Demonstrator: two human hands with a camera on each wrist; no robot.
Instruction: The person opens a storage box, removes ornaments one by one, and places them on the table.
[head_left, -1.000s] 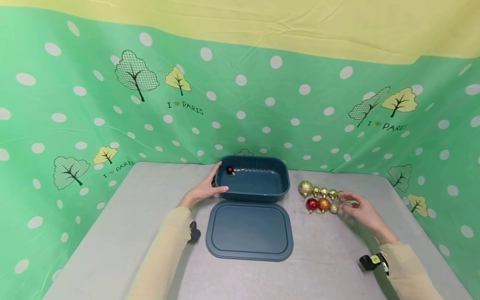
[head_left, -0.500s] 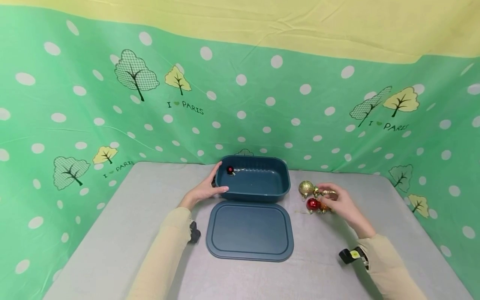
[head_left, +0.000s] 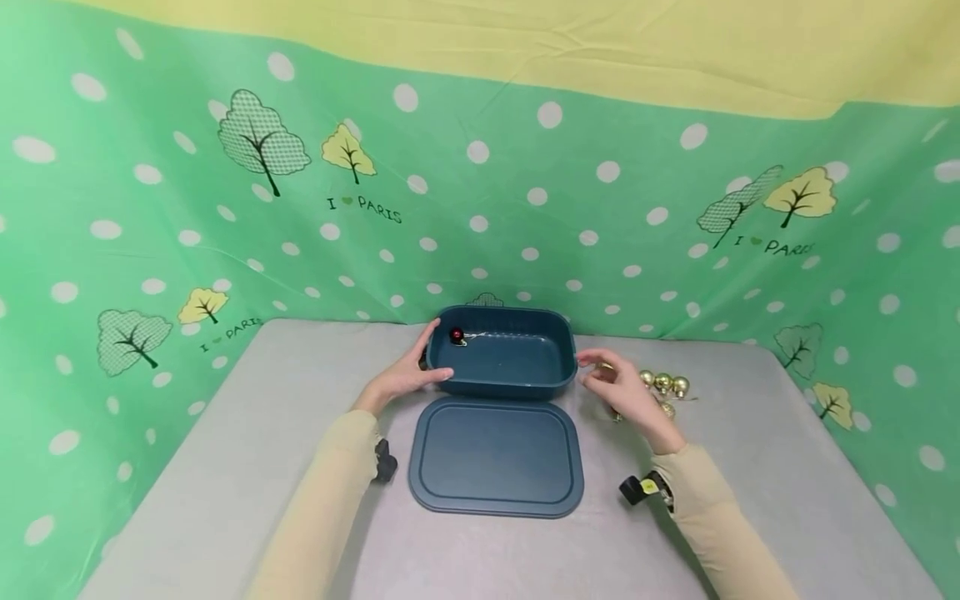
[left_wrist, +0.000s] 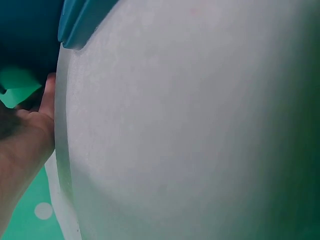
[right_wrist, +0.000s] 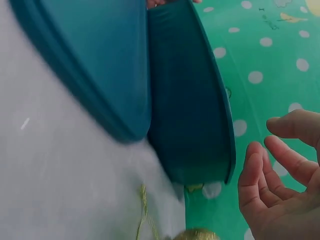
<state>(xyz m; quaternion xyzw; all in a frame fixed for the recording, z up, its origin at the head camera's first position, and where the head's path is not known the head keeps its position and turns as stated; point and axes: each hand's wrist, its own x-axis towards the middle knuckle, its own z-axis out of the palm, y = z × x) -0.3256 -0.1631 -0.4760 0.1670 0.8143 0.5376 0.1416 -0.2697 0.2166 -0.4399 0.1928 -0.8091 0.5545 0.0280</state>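
Note:
My left hand holds the left end of a dark blue plastic box in the head view, thumb at its front rim and fingers toward the back corner. Inside the box, at the left, lies a small dark red Christmas bauble with a gold string. Near the box's right end is my right hand, partly covering some baubles. In the right wrist view its fingers are loosely bent with nothing visible between them. Several gold baubles rest right of that hand. A glittery gold bauble shows at the right wrist view's bottom edge.
In front of the box, a matching blue lid lies flat on the grey table. A green and yellow printed cloth hangs directly behind the table and along both sides.
My right hand has moved left over the baubles, from their right end to beside the box. My left hand stays on the box. The head view has shifted slightly.

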